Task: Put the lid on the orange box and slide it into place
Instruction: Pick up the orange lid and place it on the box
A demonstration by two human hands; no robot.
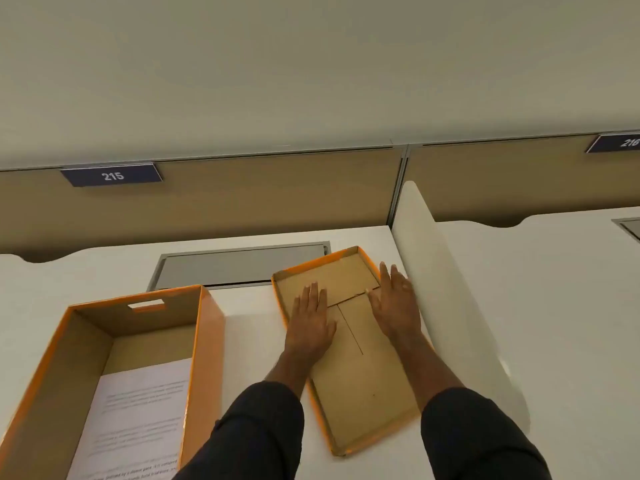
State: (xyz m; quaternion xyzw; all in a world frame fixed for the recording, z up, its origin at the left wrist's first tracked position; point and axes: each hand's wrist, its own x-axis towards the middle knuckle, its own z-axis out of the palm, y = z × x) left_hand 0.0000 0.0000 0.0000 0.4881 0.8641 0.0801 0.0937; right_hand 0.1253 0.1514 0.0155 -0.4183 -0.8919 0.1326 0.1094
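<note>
The orange box (207, 341) stands open on the white desk at the left, with a printed sheet (142, 424) lying inside it. Its lid (360, 386) lies upside down to the right, brown inside facing up, turned at a slight angle. My left hand (310, 320) rests flat on the lid's inside near its left rim, fingers spread. Over the lid's right rim my right hand (396, 303) lies flat with its fingers apart, close to the white divider. Neither hand grips the lid.
A white divider panel (450, 306) rises just right of the lid. A grey cable hatch (239, 266) is set into the desk (252, 341) behind the box and lid. Tan partition panels with number plates 215 (112, 174) and 216 (620, 143) close off the back.
</note>
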